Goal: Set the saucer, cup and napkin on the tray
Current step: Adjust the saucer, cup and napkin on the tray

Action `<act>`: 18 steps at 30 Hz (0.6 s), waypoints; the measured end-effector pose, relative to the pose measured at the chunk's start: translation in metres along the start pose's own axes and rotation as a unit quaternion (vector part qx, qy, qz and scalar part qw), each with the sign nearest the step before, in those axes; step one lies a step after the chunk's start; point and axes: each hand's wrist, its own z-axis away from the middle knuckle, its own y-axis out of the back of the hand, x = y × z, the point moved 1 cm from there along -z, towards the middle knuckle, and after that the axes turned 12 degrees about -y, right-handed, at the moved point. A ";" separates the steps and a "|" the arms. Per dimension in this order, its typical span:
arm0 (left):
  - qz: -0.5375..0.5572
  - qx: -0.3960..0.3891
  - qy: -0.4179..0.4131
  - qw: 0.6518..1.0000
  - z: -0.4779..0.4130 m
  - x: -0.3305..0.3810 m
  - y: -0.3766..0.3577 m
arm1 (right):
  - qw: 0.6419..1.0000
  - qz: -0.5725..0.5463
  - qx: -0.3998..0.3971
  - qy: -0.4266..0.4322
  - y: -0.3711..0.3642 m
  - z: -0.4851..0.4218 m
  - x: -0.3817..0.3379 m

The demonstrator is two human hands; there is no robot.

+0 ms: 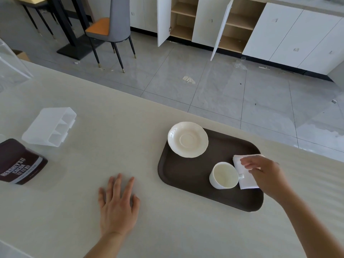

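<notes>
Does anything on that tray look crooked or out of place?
Yes. The saucer sits at the tray's far left corner, overhanging the rim, and the cup stands apart on the tray, not on the saucer.

Saucer (188, 139), cup (224, 175), napkin (245, 178) on tray (184, 175); right hand (264, 172) over napkin.

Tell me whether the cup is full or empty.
Empty: the cup stands upright on the tray, its bare white inside visible.
</notes>
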 end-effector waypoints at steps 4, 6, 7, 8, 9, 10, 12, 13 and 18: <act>0.002 0.002 -0.001 1.000 0.001 0.000 0.002 | 0.997 0.043 -0.057 -0.043 -0.005 0.017 0.020; 0.001 0.005 0.000 1.000 0.001 0.001 0.003 | 0.996 0.040 -0.062 -0.047 -0.010 0.022 0.022; 0.002 0.009 0.000 1.000 0.001 0.002 0.003 | 0.997 0.038 -0.056 -0.046 -0.011 0.023 0.022; 0.003 0.012 -0.001 1.000 0.001 0.002 0.004 | 0.997 0.042 -0.047 -0.040 -0.012 0.023 0.022; 0.002 0.012 -0.002 1.000 0.001 0.002 0.004 | 0.998 0.053 -0.036 -0.028 -0.013 0.023 0.022; 0.002 0.012 -0.003 1.000 0.001 0.002 0.004 | 0.997 0.070 -0.024 -0.013 -0.014 0.022 0.022; 0.002 0.013 -0.003 1.000 0.002 0.002 0.004 | 0.994 0.103 -0.008 0.021 -0.016 0.019 0.020; 0.004 0.015 -0.002 1.000 0.002 0.002 0.004 | 0.992 0.120 -0.005 0.039 -0.017 0.017 0.019; 0.012 0.027 -0.002 1.000 0.001 0.001 0.002 | 0.982 0.172 -0.005 0.081 -0.017 0.011 0.012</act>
